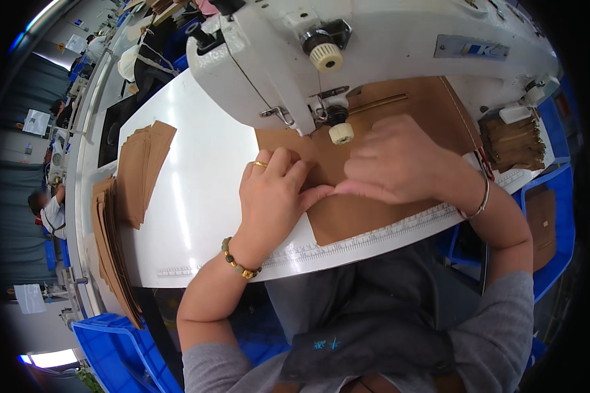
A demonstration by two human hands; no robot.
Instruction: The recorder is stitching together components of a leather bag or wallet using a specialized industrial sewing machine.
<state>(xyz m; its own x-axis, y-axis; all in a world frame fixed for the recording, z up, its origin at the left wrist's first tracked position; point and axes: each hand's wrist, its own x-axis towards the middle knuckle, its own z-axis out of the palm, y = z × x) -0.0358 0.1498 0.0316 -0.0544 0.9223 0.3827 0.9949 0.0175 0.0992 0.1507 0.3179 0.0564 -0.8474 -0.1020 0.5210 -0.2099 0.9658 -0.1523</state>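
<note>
A brown leather-like panel [354, 216] lies flat on the white bed of a sewing machine [255, 72], partly under its needle area. My left hand [272, 190] is closed at the panel's left edge, with its fingers curled and its thumb pointing right. On the panel to the right, my right hand [400, 160] has its fingers bent inward and its thumb meeting my left thumb. Both hands appear to grip the panel, though the curled fingers hide the exact hold. Behind my right hand, a narrow slot with gold-coloured edging [378, 103] shows in the panel.
Stacked brown pieces [144, 173] lie on the table at left, beside a thicker pile [105, 229]. A ruler strip [387, 229] follows the near table edge. Blue bins [115, 340] stand at lower left and right. Dark brown pieces [514, 144] sit at right.
</note>
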